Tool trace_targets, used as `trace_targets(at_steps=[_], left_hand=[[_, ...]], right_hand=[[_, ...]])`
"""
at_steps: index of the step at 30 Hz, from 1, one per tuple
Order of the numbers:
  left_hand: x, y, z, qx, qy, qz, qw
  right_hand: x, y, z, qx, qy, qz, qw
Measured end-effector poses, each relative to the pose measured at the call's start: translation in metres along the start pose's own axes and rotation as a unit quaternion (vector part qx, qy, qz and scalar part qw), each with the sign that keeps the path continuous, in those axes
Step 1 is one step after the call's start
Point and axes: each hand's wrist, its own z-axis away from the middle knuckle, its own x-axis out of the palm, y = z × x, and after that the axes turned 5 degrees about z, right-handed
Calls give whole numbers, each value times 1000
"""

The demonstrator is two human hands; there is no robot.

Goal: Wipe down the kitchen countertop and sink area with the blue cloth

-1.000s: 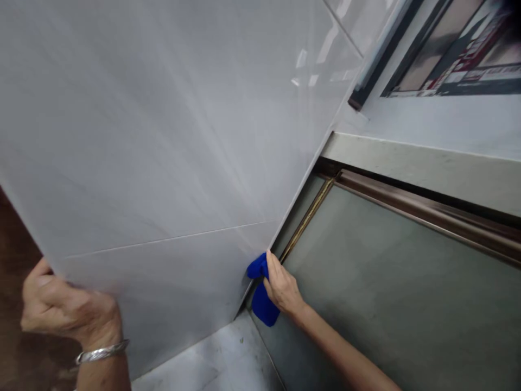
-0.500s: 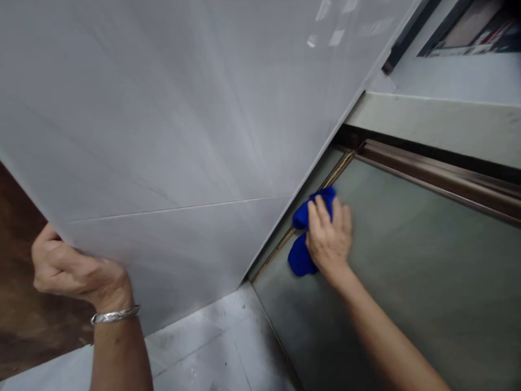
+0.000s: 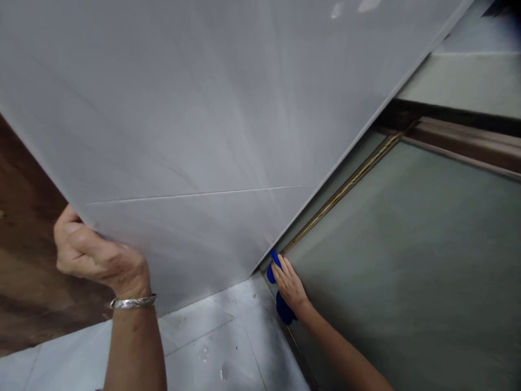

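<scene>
My left hand (image 3: 101, 255) is closed round the left edge of a glossy pale grey tiled wall (image 3: 195, 130); its fingertips are hidden behind that edge. A metal bangle (image 3: 134, 302) circles the wrist. Low at the right, my right hand (image 3: 288, 285) presses a blue cloth (image 3: 285, 309) against a grey-green cabinet door (image 3: 399, 250), near the bottom corner beside the tiled wall. Parts of the cloth stick out beyond the fingers and below the palm. A brown and gold strip (image 3: 342, 195) runs up the door's left side from there.
Whitish floor tiles (image 3: 203, 347) with wet spots and small specks lie below. A brown surface (image 3: 36, 260) stands behind the wall at the left. Above the door are a brown metal rail (image 3: 472, 146) and a pale counter edge (image 3: 476, 81).
My right hand has slid the blue cloth down along the strip to the door's lower corner. My left hand keeps its hold on the wall's edge. The view has shifted slightly.
</scene>
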Motion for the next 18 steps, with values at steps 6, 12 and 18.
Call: trace_targets(at_steps=[6,12,18], left_hand=[[1,1,3,15,-2,31,999],[1,1,4,18,-10,30,999],[-1,0,4,-6,-9,1,1000]], right_hand=[[38,-31,102,-41,-100,-10,994],[-2,-37,199,-74,-86,-21,993],[-47,-19,269,-163,4,7,987]])
